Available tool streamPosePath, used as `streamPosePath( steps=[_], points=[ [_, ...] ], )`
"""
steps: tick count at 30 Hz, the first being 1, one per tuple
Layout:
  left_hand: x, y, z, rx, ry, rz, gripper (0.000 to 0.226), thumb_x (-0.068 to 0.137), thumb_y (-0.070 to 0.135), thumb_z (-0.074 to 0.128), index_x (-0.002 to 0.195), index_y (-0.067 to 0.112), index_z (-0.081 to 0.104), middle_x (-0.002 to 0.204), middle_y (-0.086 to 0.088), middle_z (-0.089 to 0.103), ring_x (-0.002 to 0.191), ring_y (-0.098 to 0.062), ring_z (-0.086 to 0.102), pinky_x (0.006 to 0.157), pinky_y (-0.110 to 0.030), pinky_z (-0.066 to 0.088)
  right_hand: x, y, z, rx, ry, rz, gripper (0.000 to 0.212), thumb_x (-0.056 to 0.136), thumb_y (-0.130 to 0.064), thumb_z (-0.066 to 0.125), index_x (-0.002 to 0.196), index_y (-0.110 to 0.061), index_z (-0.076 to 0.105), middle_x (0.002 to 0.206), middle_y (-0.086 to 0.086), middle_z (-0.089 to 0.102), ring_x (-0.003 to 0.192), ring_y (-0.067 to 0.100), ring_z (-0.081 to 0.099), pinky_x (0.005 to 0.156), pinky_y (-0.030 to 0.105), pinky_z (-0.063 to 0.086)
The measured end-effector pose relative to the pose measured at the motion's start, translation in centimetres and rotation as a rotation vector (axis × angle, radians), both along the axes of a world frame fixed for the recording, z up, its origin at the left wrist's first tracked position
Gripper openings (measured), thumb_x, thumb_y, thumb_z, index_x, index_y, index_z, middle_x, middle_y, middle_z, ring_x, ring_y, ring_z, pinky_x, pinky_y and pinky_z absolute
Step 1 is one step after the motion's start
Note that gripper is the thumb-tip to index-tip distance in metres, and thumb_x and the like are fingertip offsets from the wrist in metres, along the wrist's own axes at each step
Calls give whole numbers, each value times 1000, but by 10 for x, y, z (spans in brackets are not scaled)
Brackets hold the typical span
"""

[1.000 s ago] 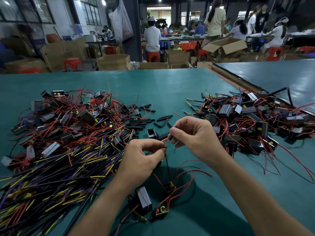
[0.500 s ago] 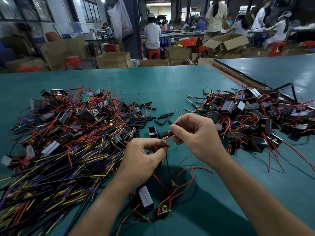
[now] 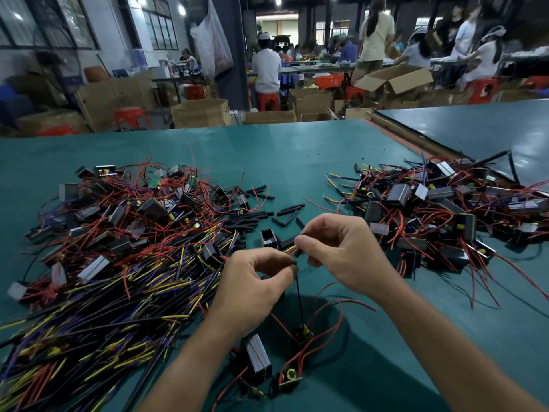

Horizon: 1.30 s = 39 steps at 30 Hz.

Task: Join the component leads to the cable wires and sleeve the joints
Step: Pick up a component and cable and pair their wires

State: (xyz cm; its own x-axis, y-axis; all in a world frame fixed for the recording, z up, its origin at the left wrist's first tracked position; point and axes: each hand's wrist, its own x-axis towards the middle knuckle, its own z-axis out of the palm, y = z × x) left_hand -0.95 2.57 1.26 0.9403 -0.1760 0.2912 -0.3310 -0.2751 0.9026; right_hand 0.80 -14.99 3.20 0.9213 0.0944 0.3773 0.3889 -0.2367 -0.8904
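Note:
Above the green table, my left hand (image 3: 255, 288) pinches the top of a thin black lead (image 3: 299, 304) that runs down to a small component (image 3: 303, 334) with red wires. My right hand (image 3: 341, 251) pinches a short black sleeve (image 3: 298, 251) over yellow and red cable wire ends, fingertips almost touching the left hand's. Below my wrists lie a black-and-silver component block (image 3: 258, 353) and a small board with a yellow part (image 3: 289, 376). Loose black sleeves (image 3: 285, 214) lie scattered just beyond my hands.
A big heap of black, yellow, purple and red cables with components (image 3: 118, 257) fills the left of the green table (image 3: 282, 150). Another pile of wired components (image 3: 439, 212) lies at the right. Beyond the table are cardboard boxes, red stools and seated workers.
My hands have hardly moved; they stay together at the joint, with the right fingers shifting slightly on the sleeve. The camera tilted a little.

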Motion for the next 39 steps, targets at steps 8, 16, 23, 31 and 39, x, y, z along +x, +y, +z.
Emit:
streamPosePath(
  steps=[8,16,23,31,39],
  points=[
    [0,-1,1,77,-57,39,7,76,22,79,72,21,74,66,8,70,63,-11,65,61,-25,53,15,-20,-14,-587,218,-192,21,87,-31,70,68,-21,67,60,-8,64,57,7,56,54,23,45],
    [-4,0,3,215,-151,101,5,71,22,81,73,23,76,66,21,69,63,3,63,62,-9,44,30,-8,0,-425,-38,-375,12,86,-17,66,79,-23,73,62,-15,62,56,4,52,61,24,41],
    [-4,-1,3,190,-115,125,9,76,19,78,84,21,79,69,18,71,67,5,65,65,-12,50,91,19,12,-1225,112,-32,28,85,-22,64,110,-29,73,110,-1,73,104,24,65,86,28,49],
    [-2,-1,2,164,-106,149,9,80,24,77,87,20,79,74,17,73,69,10,65,67,-11,50,94,9,7,-1136,31,-72,9,85,-24,70,94,-23,72,102,0,72,96,23,65,80,29,49],
    [0,-2,-1,117,-83,174,14,81,23,76,94,22,78,76,21,73,71,9,66,67,-14,53,18,1,3,304,215,66,4,91,1,62,90,-3,63,56,1,58,48,14,57,50,25,53]
  ],
)
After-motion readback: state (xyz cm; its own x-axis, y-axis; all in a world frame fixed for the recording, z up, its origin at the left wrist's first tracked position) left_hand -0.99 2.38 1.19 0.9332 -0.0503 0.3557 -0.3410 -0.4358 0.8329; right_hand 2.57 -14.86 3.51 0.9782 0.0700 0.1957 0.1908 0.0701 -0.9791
